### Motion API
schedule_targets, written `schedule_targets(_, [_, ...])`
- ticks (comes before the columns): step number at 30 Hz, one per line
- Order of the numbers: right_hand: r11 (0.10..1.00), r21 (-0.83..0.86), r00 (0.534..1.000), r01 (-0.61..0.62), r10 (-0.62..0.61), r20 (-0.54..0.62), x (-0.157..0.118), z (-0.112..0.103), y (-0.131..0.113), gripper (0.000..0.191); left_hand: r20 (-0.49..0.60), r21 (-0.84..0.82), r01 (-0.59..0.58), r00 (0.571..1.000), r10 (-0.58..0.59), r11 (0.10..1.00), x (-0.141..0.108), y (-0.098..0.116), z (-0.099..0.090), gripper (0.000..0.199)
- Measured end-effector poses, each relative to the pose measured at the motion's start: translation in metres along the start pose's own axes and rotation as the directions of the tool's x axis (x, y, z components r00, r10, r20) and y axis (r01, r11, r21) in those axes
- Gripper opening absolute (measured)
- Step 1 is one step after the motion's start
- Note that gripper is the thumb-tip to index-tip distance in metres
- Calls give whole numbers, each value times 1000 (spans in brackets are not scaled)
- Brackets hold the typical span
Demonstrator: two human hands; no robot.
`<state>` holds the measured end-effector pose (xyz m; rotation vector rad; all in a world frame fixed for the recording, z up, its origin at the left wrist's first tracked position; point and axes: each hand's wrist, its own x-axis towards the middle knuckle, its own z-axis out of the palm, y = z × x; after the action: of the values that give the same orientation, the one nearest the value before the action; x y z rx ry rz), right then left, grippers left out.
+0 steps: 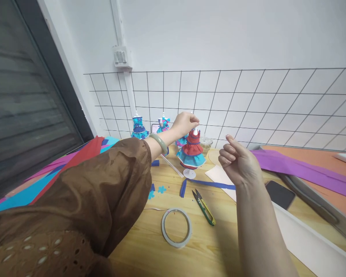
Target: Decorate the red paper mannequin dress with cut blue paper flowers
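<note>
My left hand (pixel 187 122) reaches across the table, its fingers pinched at the top of a miniature dress form; the knob there is hidden behind them. The form wears a red and light blue tiered dress (pixel 192 150) and stands on a round white base (pixel 189 174). To its right, in the air, my right hand (pixel 240 163) is closed, fingers curled and thumb on top. A tiny pale bit may be at the thumb tip, too small to name. A dark blue strip (pixel 213 184) lies by the base. Thread snips (pixel 204 207) and a tape roll (pixel 176 227) are nearer.
More miniature dress forms stand behind, one in a blue dress (pixel 138 127). A clear bowl (pixel 207 145) sits at the back. Blue paper flowers (pixel 162 189) lie left. A black phone (pixel 280 195) and purple strip (pixel 302 169) are right; coloured strips (pixel 75 163) lie left.
</note>
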<state>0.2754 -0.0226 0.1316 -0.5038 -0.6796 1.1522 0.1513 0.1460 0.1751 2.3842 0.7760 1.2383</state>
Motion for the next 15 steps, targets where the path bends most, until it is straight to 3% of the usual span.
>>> schedule_targets(8, [985, -167, 998, -52, 46, -42, 2, -2, 6, 27, 10, -17, 32, 999, -32, 999, -2, 3, 0, 8])
schedule_targets(15, [891, -440, 962, -109, -16, -271, 17, -22, 26, 34, 18, -18, 21, 1000, -21, 1000, -2, 3, 0, 11])
